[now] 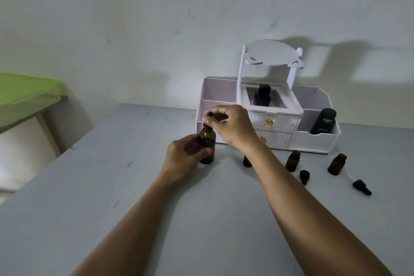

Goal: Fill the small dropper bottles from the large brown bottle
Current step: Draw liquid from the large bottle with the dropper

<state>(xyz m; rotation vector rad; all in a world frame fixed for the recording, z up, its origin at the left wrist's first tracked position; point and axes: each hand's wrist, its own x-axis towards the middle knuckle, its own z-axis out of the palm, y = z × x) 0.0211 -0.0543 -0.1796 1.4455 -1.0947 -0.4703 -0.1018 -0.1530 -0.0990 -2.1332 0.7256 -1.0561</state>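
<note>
The large brown bottle [208,141] stands upright on the grey table [156,208]. My left hand [184,152] grips its body from the left. My right hand [228,125] is just above its neck and pinches a black dropper cap [210,115] at the bottle's mouth. Three small brown dropper bottles stand uncapped to the right: one [247,161] partly hidden behind my right forearm, one [292,160] in the middle, one [337,164] farthest right. Two black dropper caps [304,176] [361,186] lie on the table near them.
A white drawer organiser [275,123] with a raised round shelf stands at the back against the wall. It holds a black bottle [262,95] in its middle box and a black tube [323,121] in its right bin. A green lidded bin [26,94] sits at far left.
</note>
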